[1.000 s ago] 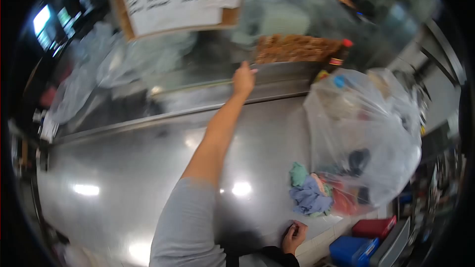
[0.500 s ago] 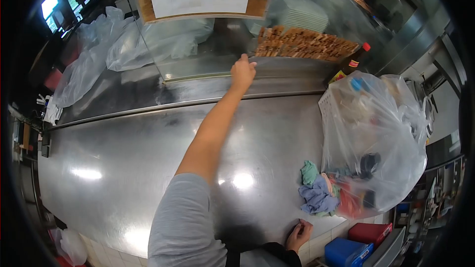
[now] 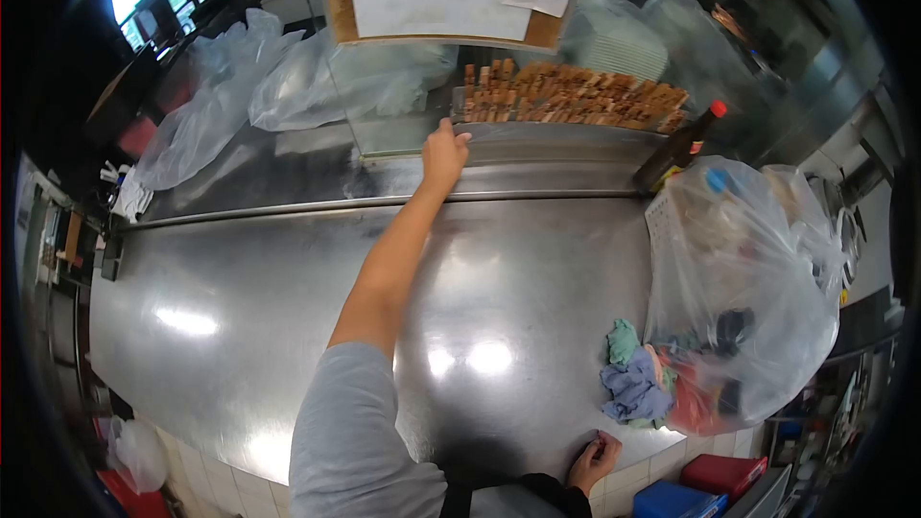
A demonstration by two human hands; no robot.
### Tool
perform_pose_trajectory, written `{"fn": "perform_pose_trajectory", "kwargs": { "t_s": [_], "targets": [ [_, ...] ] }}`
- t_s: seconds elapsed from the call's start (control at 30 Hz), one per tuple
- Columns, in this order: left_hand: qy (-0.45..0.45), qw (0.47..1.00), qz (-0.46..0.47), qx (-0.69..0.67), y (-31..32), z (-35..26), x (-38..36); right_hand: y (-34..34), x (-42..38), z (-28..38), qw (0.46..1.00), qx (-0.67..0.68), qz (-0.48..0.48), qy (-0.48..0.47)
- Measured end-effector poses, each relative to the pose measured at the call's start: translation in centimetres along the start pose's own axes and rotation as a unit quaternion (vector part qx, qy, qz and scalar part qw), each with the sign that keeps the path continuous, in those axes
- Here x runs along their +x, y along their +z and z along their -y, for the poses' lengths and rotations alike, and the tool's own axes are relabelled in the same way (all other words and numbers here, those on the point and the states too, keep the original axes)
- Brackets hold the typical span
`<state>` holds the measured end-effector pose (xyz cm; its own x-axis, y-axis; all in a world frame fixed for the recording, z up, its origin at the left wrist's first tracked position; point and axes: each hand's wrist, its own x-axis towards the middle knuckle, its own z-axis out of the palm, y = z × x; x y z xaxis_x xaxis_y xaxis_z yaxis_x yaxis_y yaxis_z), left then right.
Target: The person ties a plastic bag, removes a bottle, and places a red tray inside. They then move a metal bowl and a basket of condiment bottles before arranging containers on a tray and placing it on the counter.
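My left hand reaches across the steel counter to the raised back ledge. Its fingers are closed at the left end of a long clear tray, which is packed with a row of brown, stick-like pieces whose exact kind I cannot make out. Down at the front edge of the counter is my right hand, its fingers curled in with nothing visible in them. A crumpled bundle of blue and green cloths lies just beyond my right hand.
A dark bottle with a red cap leans at the tray's right end. To the right stands a white basket under a clear plastic bag. Plastic bags lie on the ledge at left. A handwritten board hangs above.
The tray of brown pieces has slid left along the ledge together with my left hand. The view has shifted slightly. My right hand stays at the counter's front edge.
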<state>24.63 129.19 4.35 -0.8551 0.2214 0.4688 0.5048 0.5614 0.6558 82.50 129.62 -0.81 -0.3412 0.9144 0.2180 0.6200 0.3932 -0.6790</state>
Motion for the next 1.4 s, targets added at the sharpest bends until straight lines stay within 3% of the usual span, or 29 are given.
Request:
{"fn": "perform_pose_trajectory", "kwargs": {
  "t_s": [0.27,0.57,0.63,0.73,0.83,0.87,0.9,0.97,1.07,1.17,1.23,1.33,1.4],
  "targets": [
    [-0.007,0.999,0.033,-0.006,-1.4,0.5,0.5,-0.1,-0.1,0.2,0.999,0.012,0.017,0.027],
    [0.000,0.999,0.000,0.050,-2.9,3.3,0.4,0.2,-0.1,0.6,0.999,-0.005,-0.025,0.023],
    [0.019,0.999,0.017,0.026,-3.4,3.1,0.6,0.8,0.8,-0.2,0.991,0.102,-0.049,0.075],
    [0.007,0.999,0.016,0.033,-3.5,3.0,0.4,3.2,11.6,10.3,0.970,0.097,-0.034,-0.223],
    [0.007,1.000,0.009,0.026,-3.8,2.7,0.9,8.4,25.8,17.1,0.954,0.218,-0.067,-0.194],
    [0.013,1.000,0.015,0.021,-3.6,3.1,0.9,8.7,29.8,19.1,0.967,0.151,-0.064,-0.194],
    [0.018,1.000,0.020,0.016,-3.8,3.4,0.9,9.8,33.9,20.2,0.950,0.229,-0.058,-0.204],
    [0.011,0.999,0.020,0.023,-4.3,3.3,0.6,11.2,41.1,20.7,0.970,0.106,-0.121,-0.183],
    [-0.012,0.999,0.030,0.034,-4.4,2.7,1.0,12.4,48.4,19.6,0.977,0.175,-0.055,-0.105],
    [-0.032,0.998,0.034,0.043,-5.0,2.9,0.6,12.6,49.7,18.3,0.982,0.151,-0.010,-0.115],
    [-0.037,0.998,0.037,0.046,-6.1,3.7,0.5,13.7,51.3,16.8,0.982,0.129,-0.042,-0.131],
    [0.009,0.999,-0.028,0.028,-8.6,7.1,1.1,13.9,49.6,18.7,0.984,0.116,-0.042,-0.129],
    [-0.027,0.999,0.000,0.026,-10.1,8.3,1.4,13.8,49.4,18.9,0.984,0.102,-0.052,-0.137]
  ]
}}
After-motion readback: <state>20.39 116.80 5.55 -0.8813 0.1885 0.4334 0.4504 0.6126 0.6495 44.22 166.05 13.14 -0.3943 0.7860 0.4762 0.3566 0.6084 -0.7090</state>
